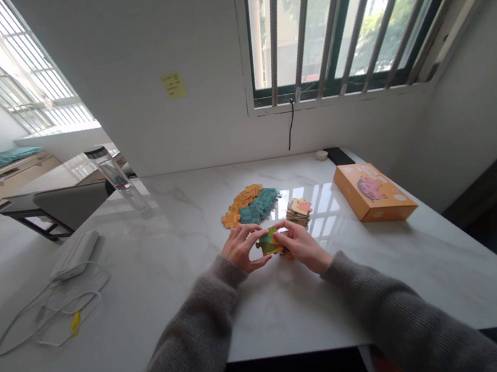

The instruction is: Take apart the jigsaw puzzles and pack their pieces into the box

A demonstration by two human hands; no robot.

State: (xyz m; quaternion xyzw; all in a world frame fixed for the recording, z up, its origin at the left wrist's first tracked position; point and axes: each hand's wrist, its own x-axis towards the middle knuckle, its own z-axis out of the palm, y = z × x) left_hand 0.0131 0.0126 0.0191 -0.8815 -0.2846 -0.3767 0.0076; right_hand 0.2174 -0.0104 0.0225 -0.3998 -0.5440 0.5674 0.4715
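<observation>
Between my two hands are green and yellow jigsaw puzzle pieces [267,243], low over the white marbled table [177,301]. My left hand [243,248] has its fingers bent round their left side. From the right, my right hand [301,244] pinches them with thumb and forefinger. An orange bit shows under the right hand, partly hidden. Just beyond my hands lie orange puzzle pieces [244,199] and teal puzzle pieces [259,205], spread in overlapping rows. A stack of puzzle pieces [299,210] stands behind my right hand.
An orange box [372,190] sits at the right, with a dark flat object [338,156] and a small white item [321,155] behind it. A clear bottle [109,167] stands at the back left. A white device [75,255] and its cable [49,336] lie at the left.
</observation>
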